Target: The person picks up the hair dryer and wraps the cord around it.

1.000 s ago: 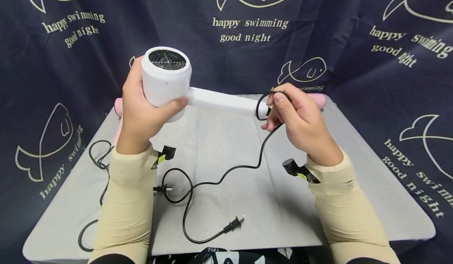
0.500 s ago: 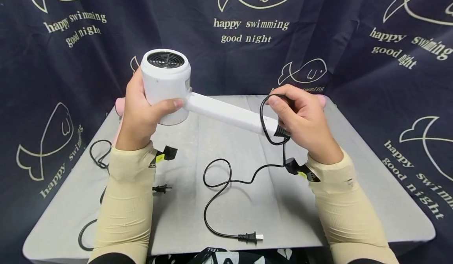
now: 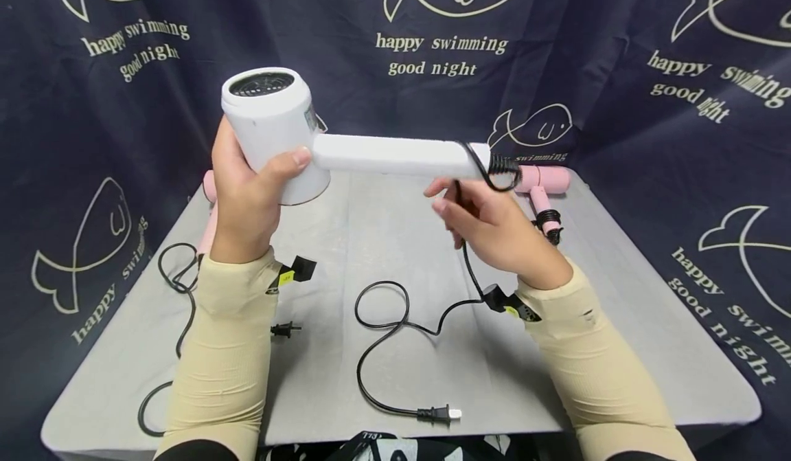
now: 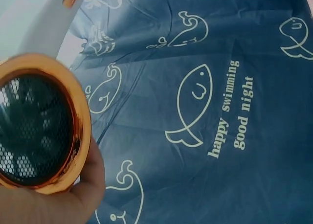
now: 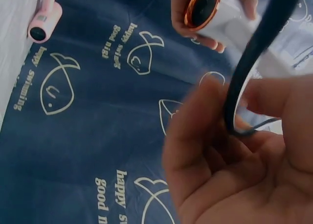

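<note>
A white hair dryer (image 3: 395, 156) is held up above the table, its round grille tilted upward and its handle pointing right. My left hand (image 3: 247, 203) grips the barrel, thumb across the front. In the left wrist view the dryer's other end shows a copper-coloured ring (image 4: 82, 104) around a mesh. Below the handle's end, my right hand (image 3: 494, 226) has the black power cord (image 3: 472, 268) between thumb and fingers. One turn of cord crosses the handle near its coiled strain relief. The remaining cord trails onto the table, ending in a two-pin plug (image 3: 437, 415).
A pink hair dryer (image 3: 545, 181) with cord wrapped round its handle lies at the table's back right. Another pink dryer (image 3: 209, 186), partly hidden by my left arm, lies at left with loose cord (image 3: 187, 310) and a plug (image 3: 285, 329). A dark printed curtain (image 3: 432, 110) encloses the grey table (image 3: 667, 372).
The dryer's handle has swung up towards level. My right hand has gone down below the handle, and the cord's loop now lies against the handle. The plug has slid right along the table.
</note>
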Available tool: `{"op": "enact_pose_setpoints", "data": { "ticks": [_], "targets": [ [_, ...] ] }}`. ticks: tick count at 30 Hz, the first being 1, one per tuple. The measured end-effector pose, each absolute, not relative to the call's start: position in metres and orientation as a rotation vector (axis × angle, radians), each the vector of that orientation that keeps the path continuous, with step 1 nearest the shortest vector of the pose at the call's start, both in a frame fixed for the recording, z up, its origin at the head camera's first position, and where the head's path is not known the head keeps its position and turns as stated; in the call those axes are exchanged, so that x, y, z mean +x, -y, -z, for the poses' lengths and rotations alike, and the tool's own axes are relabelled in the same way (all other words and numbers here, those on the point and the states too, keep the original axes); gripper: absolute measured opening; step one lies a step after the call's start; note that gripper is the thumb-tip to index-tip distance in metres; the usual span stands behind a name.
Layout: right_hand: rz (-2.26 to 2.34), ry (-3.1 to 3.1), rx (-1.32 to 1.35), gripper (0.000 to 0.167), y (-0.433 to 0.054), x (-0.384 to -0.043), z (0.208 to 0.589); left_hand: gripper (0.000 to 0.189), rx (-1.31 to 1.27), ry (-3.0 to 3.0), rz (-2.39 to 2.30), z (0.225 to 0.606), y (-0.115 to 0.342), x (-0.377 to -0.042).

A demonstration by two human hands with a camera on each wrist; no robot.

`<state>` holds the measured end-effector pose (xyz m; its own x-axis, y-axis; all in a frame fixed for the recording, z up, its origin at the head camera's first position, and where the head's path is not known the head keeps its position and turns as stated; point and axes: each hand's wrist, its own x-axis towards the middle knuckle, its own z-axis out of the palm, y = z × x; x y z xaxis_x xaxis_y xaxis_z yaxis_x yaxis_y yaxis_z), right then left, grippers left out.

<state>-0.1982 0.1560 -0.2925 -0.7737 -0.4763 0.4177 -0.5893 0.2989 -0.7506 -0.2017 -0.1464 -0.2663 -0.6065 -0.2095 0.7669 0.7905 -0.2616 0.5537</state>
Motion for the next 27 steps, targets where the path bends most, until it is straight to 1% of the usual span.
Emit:
{"op": "enact_pose_setpoints", "data": {
  "ticks": [1, 6, 10, 12, 16, 27],
  "targets": [
    [-1.449, 2.488, 1.035, 0.020, -0.155, -0.198, 0.293, 0.059, -0.726, 1.302, 1.920, 0.266, 0.146, -0.202],
    [-1.347, 2.699, 1.097, 0.020, -0.153, -0.194, 0.291, 0.062, -0.626, 1.271, 1.843, 0.262, 0.144, -0.200],
    [-1.246, 2.712, 1.163, 0.015, -0.154, -0.189, 0.290, 0.063, -0.611, 1.275, 1.757, 0.257, 0.143, -0.196],
    [-1.163, 2.682, 1.192, 0.014, -0.155, -0.186, 0.289, 0.063, -0.589, 1.286, 1.717, 0.256, 0.144, -0.194],
    [-1.022, 2.576, 1.181, 0.019, -0.159, -0.180, 0.285, 0.064, -0.535, 1.329, 1.637, 0.255, 0.146, -0.194],
    [-1.024, 2.208, 1.124, 0.019, -0.174, -0.166, 0.268, 0.059, -0.470, 1.479, 1.560, 0.257, 0.154, -0.198]
  ]
}}
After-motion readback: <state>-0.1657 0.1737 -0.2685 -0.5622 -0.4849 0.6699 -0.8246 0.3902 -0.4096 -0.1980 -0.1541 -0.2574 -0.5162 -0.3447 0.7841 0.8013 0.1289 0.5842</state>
